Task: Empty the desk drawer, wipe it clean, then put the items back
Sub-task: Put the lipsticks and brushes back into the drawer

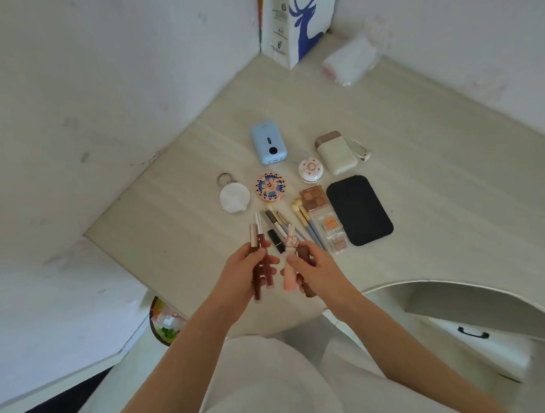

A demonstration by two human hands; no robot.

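Note:
My left hand point(247, 270) grips two dark red lip gloss tubes point(257, 237) upright above the desk's near edge. My right hand point(313, 265) holds a pink patterned tube point(290, 275) and a brown tube point(304, 251). Just beyond my hands lie a black lipstick point(275, 240) and several makeup brushes point(309, 225). Further back on the desk point(172, 209) sit a round mirror point(234, 197), an ornate blue compact point(270, 187), a white round compact point(310, 171), an eyeshadow palette point(314, 197), two small blush pans point(334, 233), a black pad point(359, 209), a blue power bank point(268, 146) and a cream power bank point(335, 153).
A white paper bag with a blue deer point(295, 23) stands in the far corner, a plastic-wrapped roll point(349, 61) beside it. A drawer front with a black handle point(473, 333) shows under the desk at the right. A colourful bag point(165, 321) lies on the floor at the left.

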